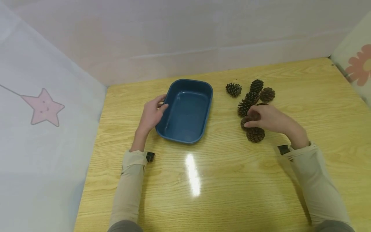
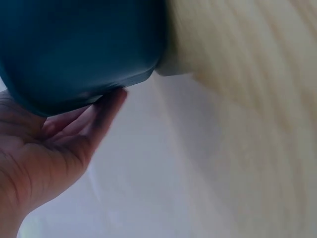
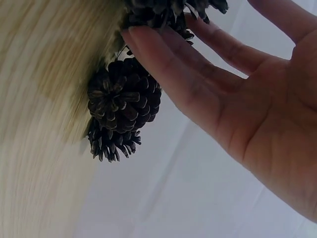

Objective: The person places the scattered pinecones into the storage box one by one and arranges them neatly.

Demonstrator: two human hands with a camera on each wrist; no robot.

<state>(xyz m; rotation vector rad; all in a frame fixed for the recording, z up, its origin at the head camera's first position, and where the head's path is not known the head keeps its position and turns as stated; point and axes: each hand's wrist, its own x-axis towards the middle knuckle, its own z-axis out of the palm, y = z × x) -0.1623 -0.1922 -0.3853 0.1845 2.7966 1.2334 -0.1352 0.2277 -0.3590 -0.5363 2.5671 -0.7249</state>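
A dark blue rectangular basin [image 1: 186, 140] lies on the table. My left hand [image 1: 151, 113] grips its left side, the thumb at the rim and the other fingers outside the wall; the left wrist view shows that hand [image 2: 54, 148] against the basin's edge [image 2: 99, 54]. My right hand [image 1: 271, 119] holds a brown pine cone [image 1: 245, 121] in the cluster, thumb and fingers on either side of it. One pine cone [image 1: 255, 135] sits nearest me, just below that hand. In the right wrist view another pine cone [image 3: 126, 94] lies beside the fingers of the right hand [image 3: 233, 99].
More pine cones stand behind the right hand, with one pine cone [image 1: 233, 90] apart to the left and another pine cone [image 1: 267, 94] at the right. The wooden table [image 1: 226, 180] meets a pale wall covering [image 1: 185, 38] at the back and left.
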